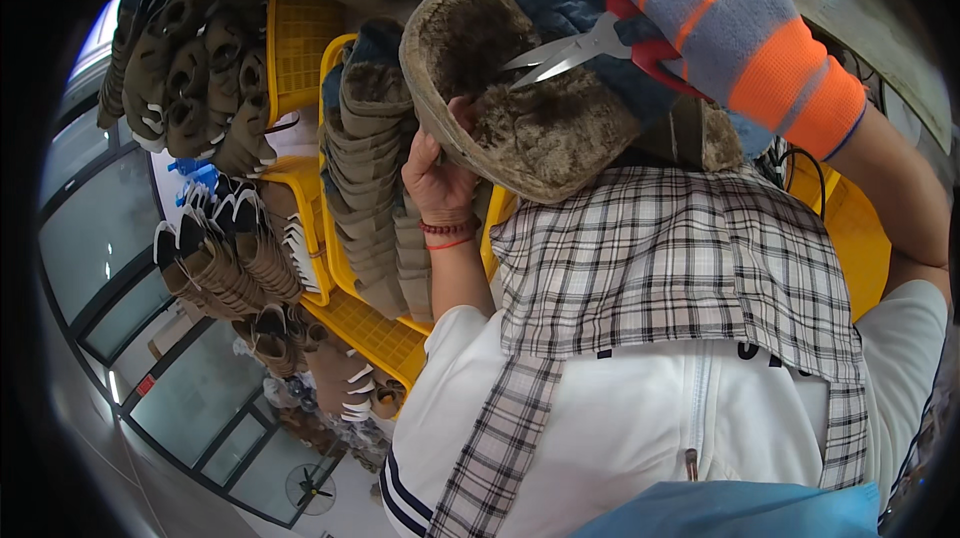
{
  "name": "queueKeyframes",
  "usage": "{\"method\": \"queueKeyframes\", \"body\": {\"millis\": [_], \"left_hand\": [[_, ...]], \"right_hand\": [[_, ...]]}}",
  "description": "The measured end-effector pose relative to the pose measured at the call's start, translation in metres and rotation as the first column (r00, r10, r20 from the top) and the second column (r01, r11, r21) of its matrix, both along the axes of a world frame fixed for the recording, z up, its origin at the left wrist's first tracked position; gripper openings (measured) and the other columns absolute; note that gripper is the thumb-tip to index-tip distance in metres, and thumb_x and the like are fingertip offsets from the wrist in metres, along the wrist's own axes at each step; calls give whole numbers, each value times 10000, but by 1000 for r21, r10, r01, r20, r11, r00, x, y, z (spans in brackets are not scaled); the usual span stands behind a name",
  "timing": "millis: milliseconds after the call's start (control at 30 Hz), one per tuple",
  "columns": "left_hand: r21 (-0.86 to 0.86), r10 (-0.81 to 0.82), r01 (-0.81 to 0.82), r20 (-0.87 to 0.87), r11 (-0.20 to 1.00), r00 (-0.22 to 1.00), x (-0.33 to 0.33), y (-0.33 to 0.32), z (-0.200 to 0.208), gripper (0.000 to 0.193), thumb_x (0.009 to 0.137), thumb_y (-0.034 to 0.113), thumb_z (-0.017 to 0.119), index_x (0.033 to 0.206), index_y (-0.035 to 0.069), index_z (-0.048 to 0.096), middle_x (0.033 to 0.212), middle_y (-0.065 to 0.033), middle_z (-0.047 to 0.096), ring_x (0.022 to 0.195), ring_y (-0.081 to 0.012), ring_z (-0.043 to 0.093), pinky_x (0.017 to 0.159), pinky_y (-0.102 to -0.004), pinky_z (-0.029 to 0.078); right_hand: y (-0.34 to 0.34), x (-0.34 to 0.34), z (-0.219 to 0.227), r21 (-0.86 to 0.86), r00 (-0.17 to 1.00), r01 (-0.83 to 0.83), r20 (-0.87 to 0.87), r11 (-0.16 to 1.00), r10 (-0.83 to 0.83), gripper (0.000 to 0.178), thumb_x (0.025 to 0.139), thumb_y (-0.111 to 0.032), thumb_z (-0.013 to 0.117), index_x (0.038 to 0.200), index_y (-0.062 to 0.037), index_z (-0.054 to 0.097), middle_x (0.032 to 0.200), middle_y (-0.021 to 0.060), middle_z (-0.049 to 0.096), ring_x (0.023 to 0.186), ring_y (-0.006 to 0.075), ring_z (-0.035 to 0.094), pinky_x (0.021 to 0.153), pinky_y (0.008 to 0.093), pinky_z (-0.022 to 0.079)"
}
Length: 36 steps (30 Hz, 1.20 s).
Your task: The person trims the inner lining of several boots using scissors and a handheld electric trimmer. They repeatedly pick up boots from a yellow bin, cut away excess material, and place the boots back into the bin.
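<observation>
A brown fur-lined boot upper (562, 128) with dark blue fabric is held up in front of me, its fuzzy inside facing me. My left hand (440, 173), bare with red bracelets at the wrist, grips its left rim, with the thumb at the fur and some fingers hidden behind. My right hand (715, 13), in a grey and orange knit glove, is closed around the red handles of a pair of scissors (603, 38). The blades are slightly apart, and their tips point left over the fur lining. Whether they touch it I cannot tell.
Left of my left hand, a yellow crate (338, 228) holds stacked brown uppers (368, 178). More uppers (190, 68) are piled at far left beside other yellow crates (300, 33). Over my lap lies a plaid apron (670, 258). More yellow plastic (860, 238) shows behind it at right.
</observation>
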<state>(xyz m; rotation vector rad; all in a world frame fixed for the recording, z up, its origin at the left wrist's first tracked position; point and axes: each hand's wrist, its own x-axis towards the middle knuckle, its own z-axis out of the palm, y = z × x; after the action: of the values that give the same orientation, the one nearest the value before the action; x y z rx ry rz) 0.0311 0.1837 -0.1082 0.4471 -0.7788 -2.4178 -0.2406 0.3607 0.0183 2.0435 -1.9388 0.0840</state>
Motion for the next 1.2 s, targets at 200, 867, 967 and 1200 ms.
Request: {"method": "queueKeyframes", "body": {"millis": [200,867,967,1200], "left_hand": [[9,-9,8,25,1000,1000,-4,0,4,536,760,88,605,1218,-117,415,1150,-232,542,1068,-316,540,942,-389,451],[-1,-95,95,19,995,995,-7,6,12,415,813,95,550,1173,-97,469,1249,-262,476,1169,-324,465,1039,-406,343],[-68,-139,140,19,988,990,-8,6,15,489,808,104,567,1235,-86,426,1239,-259,487,1146,-336,487,1039,-409,342],[-131,-154,165,87,978,984,-18,7,20,492,793,158,610,1195,-93,481,1055,-241,593,989,-300,571,891,-341,446]], "right_hand": [[3,10,0,16,998,-6,-65,1000,7,257,709,-348,596,790,-104,588,738,30,550,708,198,536,637,304,405],[11,14,-8,169,983,153,73,974,-167,376,686,-334,727,945,-100,587,874,29,596,832,219,581,743,314,457],[19,10,-10,241,967,202,104,949,-233,400,649,-296,753,949,-89,588,878,40,595,844,227,580,751,317,458],[14,9,-4,333,917,151,305,931,-258,393,655,-271,759,970,-91,607,821,60,613,779,214,606,659,325,489]]}}
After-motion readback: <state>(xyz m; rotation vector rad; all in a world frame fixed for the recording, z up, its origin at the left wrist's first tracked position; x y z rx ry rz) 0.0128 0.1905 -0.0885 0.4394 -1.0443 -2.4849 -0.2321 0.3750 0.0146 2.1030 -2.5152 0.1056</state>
